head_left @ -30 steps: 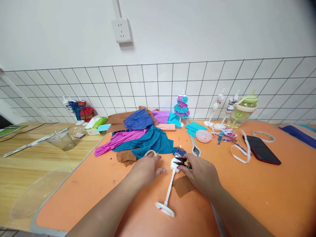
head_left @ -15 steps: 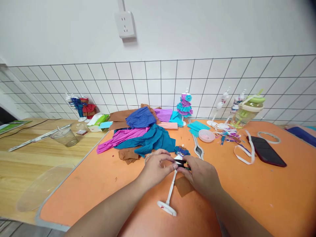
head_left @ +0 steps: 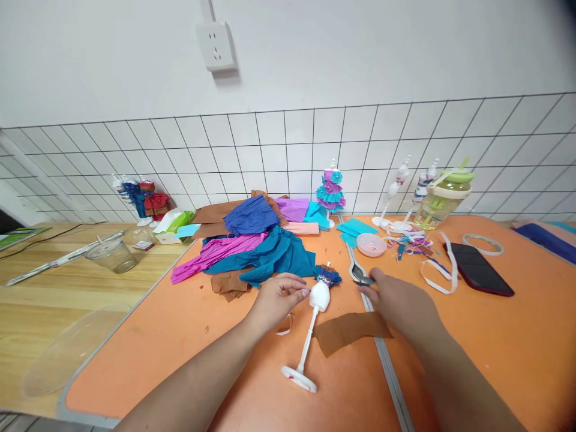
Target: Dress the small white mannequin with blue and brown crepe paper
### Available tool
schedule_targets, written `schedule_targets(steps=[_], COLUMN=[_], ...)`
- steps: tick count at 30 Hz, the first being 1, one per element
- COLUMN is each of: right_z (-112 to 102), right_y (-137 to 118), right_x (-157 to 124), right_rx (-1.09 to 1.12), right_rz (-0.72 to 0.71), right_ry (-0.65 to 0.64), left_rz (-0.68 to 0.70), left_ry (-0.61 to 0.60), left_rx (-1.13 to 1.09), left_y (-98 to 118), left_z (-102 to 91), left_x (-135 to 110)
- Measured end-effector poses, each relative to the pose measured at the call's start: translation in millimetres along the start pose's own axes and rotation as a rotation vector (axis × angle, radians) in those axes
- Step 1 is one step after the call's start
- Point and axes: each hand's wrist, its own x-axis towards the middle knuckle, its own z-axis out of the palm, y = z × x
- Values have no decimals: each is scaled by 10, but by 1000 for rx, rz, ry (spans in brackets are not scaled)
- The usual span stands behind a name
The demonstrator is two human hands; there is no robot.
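A small white dress-form mannequin (head_left: 320, 295) on a thin stem and round base lies tilted on the orange table, with a dark blue and brown crepe-paper ruffle (head_left: 328, 274) around its upper part. At its left side my left hand (head_left: 279, 300) has thumb and forefinger pinched together; whatever is between the tips is too small to make out. My right hand (head_left: 399, 300) grips small dark scissors (head_left: 361, 277) to the right of the mannequin, over the grey seam. Between the hands, nearer me, a strip of brown crepe paper (head_left: 351, 330) lies flat.
Behind my left hand is a heap of blue, teal, pink and brown crepe paper (head_left: 274, 258). A pink dish (head_left: 371, 245), paper scraps (head_left: 411, 243), a white ribbon (head_left: 450, 270), a phone (head_left: 479, 269) and a green-lidded bottle (head_left: 443, 201) are at the right. Dressed mannequins (head_left: 332, 192) stand along the wall.
My right hand has moved right with the scissors, away from the mannequin. My left hand has stayed close to it. More of the brown strip and the mannequin's body now show.
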Motion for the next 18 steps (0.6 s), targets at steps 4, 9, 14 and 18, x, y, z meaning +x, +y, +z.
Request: schedule_targets(steps=[4, 9, 14, 18], right_z=[141, 240, 120, 15], right_y=[507, 758, 525, -2], right_x=[186, 238, 160, 48], right_rx=[48, 42, -18, 168], right_rz=[124, 181, 202, -106], right_ry=[-228, -328, -220, 139], left_rz=[-32, -47, -59, 27], left_ry=[-68, -82, -114, -117], left_rx=[-26, -24, -21, 28], left_y=[-21, -44, -28, 22], left_z=[49, 105, 98, 116], left_x=[-3, -42, -67, -87])
